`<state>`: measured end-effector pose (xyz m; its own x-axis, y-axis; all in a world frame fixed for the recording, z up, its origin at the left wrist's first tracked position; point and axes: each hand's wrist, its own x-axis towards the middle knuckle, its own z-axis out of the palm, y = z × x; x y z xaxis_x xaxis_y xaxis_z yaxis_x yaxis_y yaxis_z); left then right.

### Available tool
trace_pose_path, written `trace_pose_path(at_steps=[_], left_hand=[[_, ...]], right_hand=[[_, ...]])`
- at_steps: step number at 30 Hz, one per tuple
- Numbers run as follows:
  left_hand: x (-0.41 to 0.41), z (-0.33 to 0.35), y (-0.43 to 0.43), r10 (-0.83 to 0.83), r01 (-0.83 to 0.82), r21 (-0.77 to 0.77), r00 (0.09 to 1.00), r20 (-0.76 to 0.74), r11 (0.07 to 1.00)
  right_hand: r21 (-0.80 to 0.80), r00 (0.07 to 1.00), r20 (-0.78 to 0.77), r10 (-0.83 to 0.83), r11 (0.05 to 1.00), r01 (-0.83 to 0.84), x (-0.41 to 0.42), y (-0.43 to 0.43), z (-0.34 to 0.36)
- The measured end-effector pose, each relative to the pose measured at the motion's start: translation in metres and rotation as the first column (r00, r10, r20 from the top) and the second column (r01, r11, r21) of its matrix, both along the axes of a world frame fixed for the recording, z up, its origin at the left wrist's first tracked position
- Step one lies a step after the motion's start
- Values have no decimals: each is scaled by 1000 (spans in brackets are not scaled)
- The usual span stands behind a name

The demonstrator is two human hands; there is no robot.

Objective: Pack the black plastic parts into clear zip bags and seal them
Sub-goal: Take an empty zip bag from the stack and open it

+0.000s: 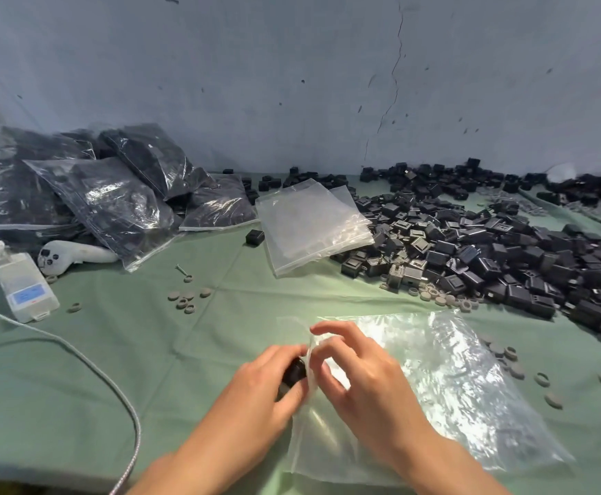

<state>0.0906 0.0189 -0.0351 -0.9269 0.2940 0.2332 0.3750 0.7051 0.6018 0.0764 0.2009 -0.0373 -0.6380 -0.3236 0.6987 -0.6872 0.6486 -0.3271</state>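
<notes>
- hands meet low in the middle of the view, at the mouth of a clear zip bag (452, 387) that lies on the green-covered bench (191, 359).
- left hand (266, 391): its fingers curl round one black part (293, 375), held right against the bag's open edge. most of the part is hidden by the fingers and the plastic.
- right hand (359, 380): thumb and fingertips pinch the bag's rim and hold it raised off the cloth, with the wrist lying across the bag.
- the bag spreads away to the right, shiny and crinkled. whether any parts are inside it i cannot tell.
- pile of loose black parts (506, 251) covers the right side of the bench, back to the blue-grey wall (291, 83).
- stack of empty bags (313, 223) lies beyond the hands, its right edge resting on the pile. a lone black block (255, 237) sits just left of the stack.
- filled bags (95, 194) are heaped at the far left against the wall, dark with parts.
- near that heap lie a white controller (73, 257) and a white box (23, 287) with a blue label. a braided cable (95, 362) runs from there toward the near edge.
- grey rings (186, 301) lie scattered on the cloth — some in the left middle, some along the foot of the pile, others right of the bag.
</notes>
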Motion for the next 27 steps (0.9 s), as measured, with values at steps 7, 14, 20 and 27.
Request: trace_pose_path(at_steps=[7,14,20,27], left_hand=[[-6,20,-1,-184,164,-242,981,-60,956],[-15,28,-5,-247,223,-389,969,-14,894],[-23,25,10,-212,146,-537,975,-62,831],[-20,35,-4,-215,224,-266,975,63,938]], right_hand=[[-1,999,-3,48,999,-48,1,1,1],[-18,996,14,87,996,-87,-1,0,3],[-33,992,78,102,994,-100,-2,8,2],[188,908,416,-42,981,-41,-11,36,1]])
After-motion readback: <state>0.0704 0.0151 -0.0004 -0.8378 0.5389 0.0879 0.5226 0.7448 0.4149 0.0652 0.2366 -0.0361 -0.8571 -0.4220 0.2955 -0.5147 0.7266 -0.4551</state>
